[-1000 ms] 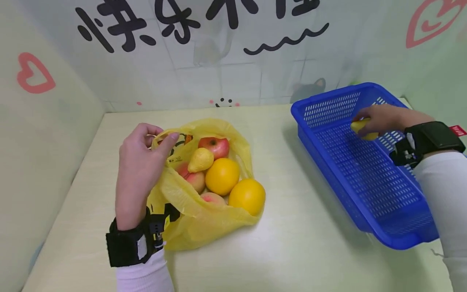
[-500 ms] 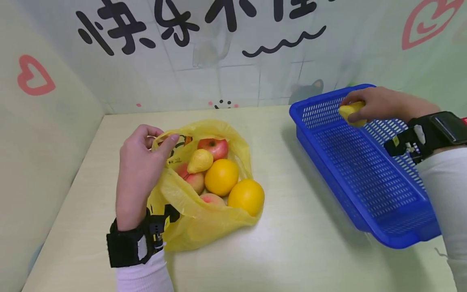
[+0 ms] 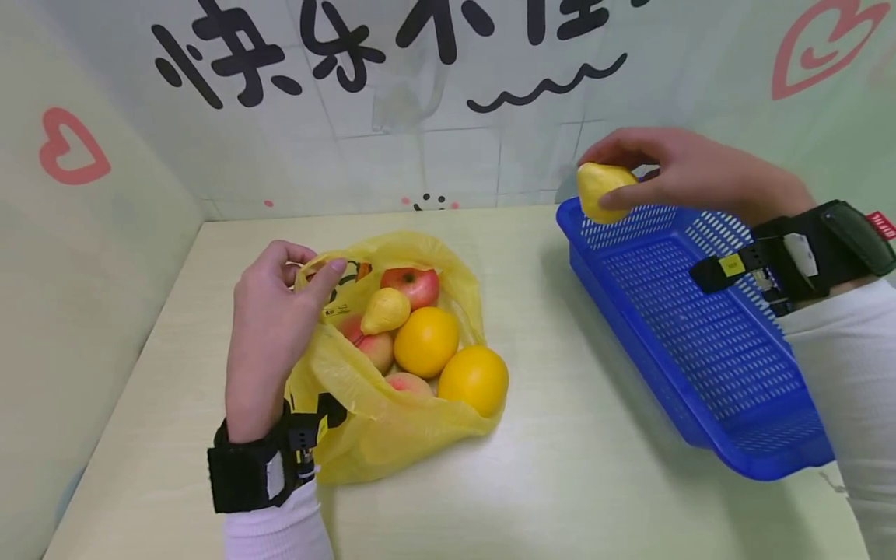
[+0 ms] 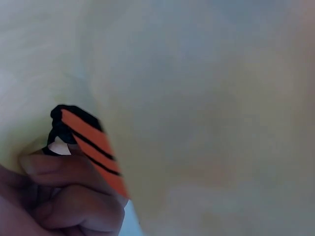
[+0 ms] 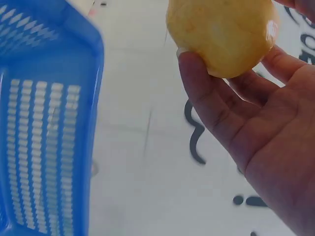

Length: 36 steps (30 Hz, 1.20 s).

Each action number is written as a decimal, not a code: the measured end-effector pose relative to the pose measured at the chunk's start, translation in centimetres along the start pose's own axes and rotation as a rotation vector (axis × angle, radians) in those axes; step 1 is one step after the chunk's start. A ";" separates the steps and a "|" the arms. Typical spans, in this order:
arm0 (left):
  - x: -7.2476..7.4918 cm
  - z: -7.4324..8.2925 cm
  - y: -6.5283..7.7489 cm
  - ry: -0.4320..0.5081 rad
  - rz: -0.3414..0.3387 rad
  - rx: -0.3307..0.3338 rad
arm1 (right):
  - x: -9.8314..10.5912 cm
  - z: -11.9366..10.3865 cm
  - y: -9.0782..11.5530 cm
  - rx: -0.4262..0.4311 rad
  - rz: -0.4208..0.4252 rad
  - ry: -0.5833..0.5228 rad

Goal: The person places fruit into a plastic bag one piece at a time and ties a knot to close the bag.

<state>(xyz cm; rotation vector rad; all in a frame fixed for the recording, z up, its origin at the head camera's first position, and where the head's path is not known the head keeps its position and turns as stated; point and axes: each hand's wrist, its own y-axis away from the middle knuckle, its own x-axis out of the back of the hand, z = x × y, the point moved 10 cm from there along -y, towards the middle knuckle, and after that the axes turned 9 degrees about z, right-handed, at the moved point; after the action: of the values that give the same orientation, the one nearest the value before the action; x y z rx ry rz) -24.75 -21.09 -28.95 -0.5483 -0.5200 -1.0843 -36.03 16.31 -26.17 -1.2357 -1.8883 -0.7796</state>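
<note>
Over the far left corner of the blue basket (image 3: 651, 342), my right hand (image 3: 707, 171) holds a yellow pear (image 3: 600, 190) between fingers and thumb. The right wrist view shows the same pear (image 5: 221, 34) at the fingertips, beside the basket's wall. My left hand (image 3: 276, 303) pinches the rim of a yellow plastic bag (image 3: 399, 443) at its left side. Inside its open mouth lie a red apple (image 3: 413, 288), a second pear (image 3: 386, 311), two oranges (image 3: 427, 342) and two peaches (image 3: 374, 350). In the left wrist view the bag (image 4: 211, 108) covers most of the picture.
The basket stands at the right of the pale table (image 3: 546, 467), with nothing seen inside it. Behind the table rises a wall (image 3: 448, 163) with black lettering, and another wall (image 3: 91, 257) borders the left side. A strip of tabletop separates bag and basket.
My right hand has lifted the pear up from inside the basket and moved it left, over the basket's far corner. The left hand and the bag have stayed in place.
</note>
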 end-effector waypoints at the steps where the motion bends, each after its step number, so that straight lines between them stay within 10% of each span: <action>1: 0.0 0.0 0.0 0.000 0.001 -0.002 | -0.2 -0.8 0.0 0.016 0.001 0.001; 15: 0.0 0.1 0.0 0.002 0.002 -0.009 | -5.1 -10.6 0.2 0.348 -0.032 -0.011; 36: 0.1 0.2 0.0 0.005 0.003 -0.014 | -13.8 -17.1 0.1 0.523 -0.247 -0.088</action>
<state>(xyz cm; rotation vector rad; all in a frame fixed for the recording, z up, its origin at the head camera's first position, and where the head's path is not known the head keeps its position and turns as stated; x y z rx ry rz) -24.74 -21.08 -28.73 -0.5584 -0.5078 -1.0865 -28.04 -4.02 -28.36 -0.7300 -2.1602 -0.3157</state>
